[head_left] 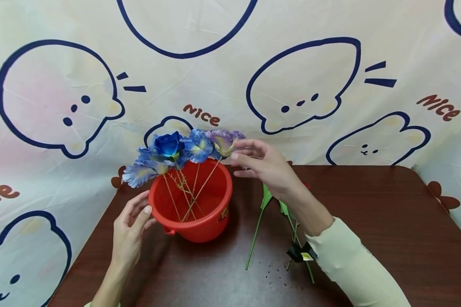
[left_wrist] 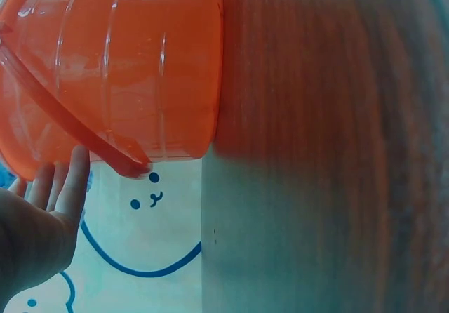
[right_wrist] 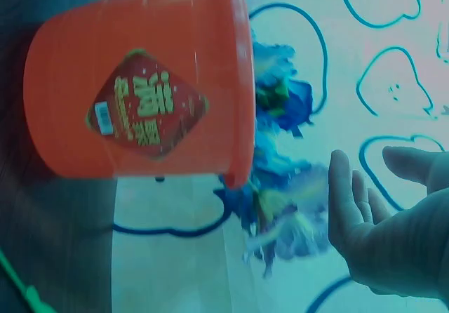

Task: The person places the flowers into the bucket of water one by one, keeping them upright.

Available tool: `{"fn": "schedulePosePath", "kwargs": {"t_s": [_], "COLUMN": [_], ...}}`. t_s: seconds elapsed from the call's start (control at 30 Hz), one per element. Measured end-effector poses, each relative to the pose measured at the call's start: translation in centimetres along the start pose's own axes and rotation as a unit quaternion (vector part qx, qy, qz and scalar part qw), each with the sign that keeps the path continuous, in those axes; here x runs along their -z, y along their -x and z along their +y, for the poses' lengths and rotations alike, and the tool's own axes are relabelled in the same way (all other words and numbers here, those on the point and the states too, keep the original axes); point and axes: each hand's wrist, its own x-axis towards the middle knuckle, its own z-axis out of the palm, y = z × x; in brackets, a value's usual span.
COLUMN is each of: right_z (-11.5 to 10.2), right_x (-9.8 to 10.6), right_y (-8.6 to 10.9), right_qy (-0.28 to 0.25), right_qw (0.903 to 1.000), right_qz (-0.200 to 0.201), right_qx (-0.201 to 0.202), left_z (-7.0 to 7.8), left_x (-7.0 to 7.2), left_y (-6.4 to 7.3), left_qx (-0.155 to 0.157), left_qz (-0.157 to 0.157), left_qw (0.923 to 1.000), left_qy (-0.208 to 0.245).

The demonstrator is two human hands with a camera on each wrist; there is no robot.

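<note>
A red plastic bucket [head_left: 205, 230] stands upright on the table, with artificial flowers leaning out over its far rim. Among them are a deep blue rose [head_left: 168, 144], pale blue blooms [head_left: 197, 146] and a purple flower [head_left: 223, 141]; their thin stems cross inside. My left hand [head_left: 129, 230] is at the bucket's left rim, the thumb by the edge. In the left wrist view its fingers [left_wrist: 72, 187] extend beside the bucket's handle [left_wrist: 63, 116]. Close to the purple flower, my right hand [head_left: 266, 164] has loosely extended fingers and nothing in its grasp.
Green stems [head_left: 256, 238] lie on the brown table [head_left: 380, 221] right of the bucket, partly under my right forearm. A black piece [head_left: 295, 252] is by them, with small dark crumbs [head_left: 274, 275] nearby. A cartoon-printed cloth [head_left: 215, 85] hangs behind the table.
</note>
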Motion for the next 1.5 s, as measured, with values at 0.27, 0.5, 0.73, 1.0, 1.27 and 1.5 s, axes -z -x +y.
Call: {"fn": "schedulePosePath", "kwargs": {"t_s": [0.27, 0.5, 0.73, 1.0, 1.27, 1.5], "right_z": [0.4, 1.4, 2.8, 4.8, 7.3, 8.8], "right_x": [4.1, 6.6, 9.1, 11.4, 13.0, 13.8], "right_y": [1.9, 3.0, 4.2, 5.5, 6.9, 7.6], "right_qy": [-0.024, -0.030, -0.015, -0.027, -0.020, 0.014], "right_qw": [0.9990, 0.9973, 0.9949, 0.9922, 0.9895, 0.9880], "right_qz": [0.036, 0.064, 0.094, 0.107, 0.115, 0.115], "right_qx": [-0.009, -0.022, -0.035, -0.058, -0.086, -0.102], "left_z": [0.0, 0.0, -0.1, 0.1, 0.1, 0.1], "left_x": [-0.1, 0.0, -0.2, -0.2, -0.1, -0.1], "left_y": [0.0, 0.0, -0.1, -0.2, -0.1, 0.0], "left_qx": [-0.004, 0.000, -0.011, -0.005, -0.003, -0.004], "left_qz": [-0.002, 0.001, -0.007, -0.002, -0.001, 0.002], "left_qw": [1.0000, 1.0000, 0.9999, 0.9998, 0.9998, 0.9999], "left_qy": [0.007, 0.005, 0.011, 0.018, 0.019, 0.011]}}
